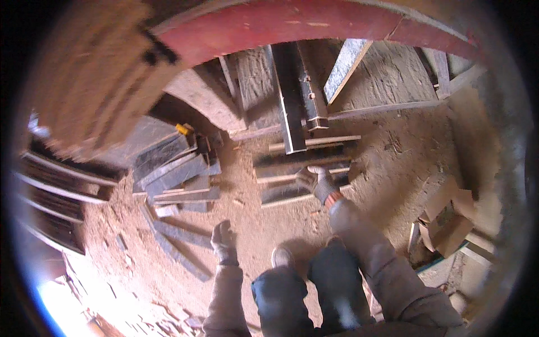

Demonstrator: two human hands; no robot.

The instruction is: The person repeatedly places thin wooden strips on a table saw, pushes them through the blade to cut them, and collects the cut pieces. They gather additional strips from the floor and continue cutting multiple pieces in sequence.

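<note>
My right hand [316, 181], in a grey glove with an orange cuff, reaches down to a small row of dark-faced wooden planks [281, 194] on the ground. Its fingers bend over the edge of a middle plank [275, 177]; the fingertips are partly hidden. To the left, my left hand [223, 238], in a pale glove, hangs above the ground with nothing in it, its fingers loosely apart. Just beside it lie two narrow dark strips of board [178, 251].
A heap of short dark boards [179, 168] with a yellow item [182, 129] lies left of the row. Ahead, long dark boards [289, 106] jut out beneath a red beam [314, 22]. An open cardboard box [449, 227] stands at right, and stacked planks [62, 191] at far left.
</note>
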